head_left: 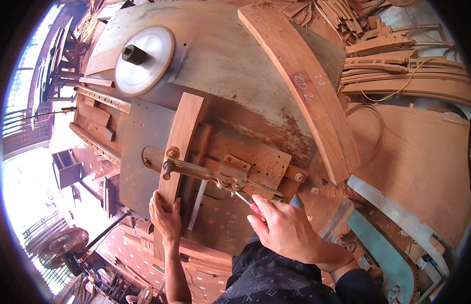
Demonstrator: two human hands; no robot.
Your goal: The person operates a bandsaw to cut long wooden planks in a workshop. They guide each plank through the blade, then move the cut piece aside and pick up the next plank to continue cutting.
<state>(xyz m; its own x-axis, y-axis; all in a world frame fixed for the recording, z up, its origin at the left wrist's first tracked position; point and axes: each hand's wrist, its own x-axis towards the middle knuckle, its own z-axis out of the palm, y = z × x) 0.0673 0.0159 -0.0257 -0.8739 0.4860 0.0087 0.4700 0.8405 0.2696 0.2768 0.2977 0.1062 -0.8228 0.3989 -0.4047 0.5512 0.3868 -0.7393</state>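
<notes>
A straight wooden bar lies on the sliding plate of a saw table, pointing away from me. My left hand is closed around its near part, thumb on the right side. Across the bar reaches the arm of a toggle clamp, its bolt tip over the wood; whether it presses down I cannot tell. My right hand grips the clamp's red handle, which is mostly hidden by the fingers. Beyond the bar's far end stands a round saw blade, blurred as if spinning, around a dark hub.
A thick curved timber with chalk marks lies along the table's right side. Sawdust coats the metal top. Curved wooden parts are piled at the far right, near a large board. A teal machine part stands at lower right.
</notes>
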